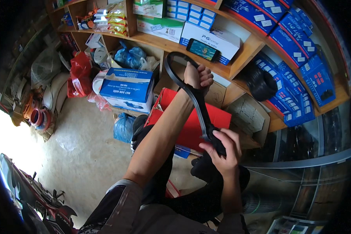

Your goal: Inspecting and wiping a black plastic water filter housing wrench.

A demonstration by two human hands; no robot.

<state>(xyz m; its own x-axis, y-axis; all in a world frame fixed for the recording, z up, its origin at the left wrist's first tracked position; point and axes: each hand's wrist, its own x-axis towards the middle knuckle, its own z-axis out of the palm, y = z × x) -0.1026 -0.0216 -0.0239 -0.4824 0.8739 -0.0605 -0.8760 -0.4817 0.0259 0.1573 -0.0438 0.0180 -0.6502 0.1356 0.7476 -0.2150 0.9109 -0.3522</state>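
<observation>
A long, narrow black looped band (pixel 175 76) slants across the middle of the view; its exact kind is not clear. My left hand (pixel 198 75) is curled into a fist around the far side of the loop, near its upper end. The near side of the band crosses in front of my left wrist. Lower down, my right hand (pixel 226 147) grips the thicker black end piece (pixel 217 142) between thumb and fingers. Beneath my forearm is an open red cardboard box (pixel 190 124), partly hidden by my arm.
Wooden shelves (pixel 161 41) hold blue cartons (pixel 294 38). A lit phone (pixel 203 50) leans against a white box (pixel 219 38). A black coil (pixel 260 83) lies on the right. A blue-and-white pump carton (pixel 127 87) sits beyond the concrete floor (pixel 90 163); a motorbike (pixel 38 199) stands lower left.
</observation>
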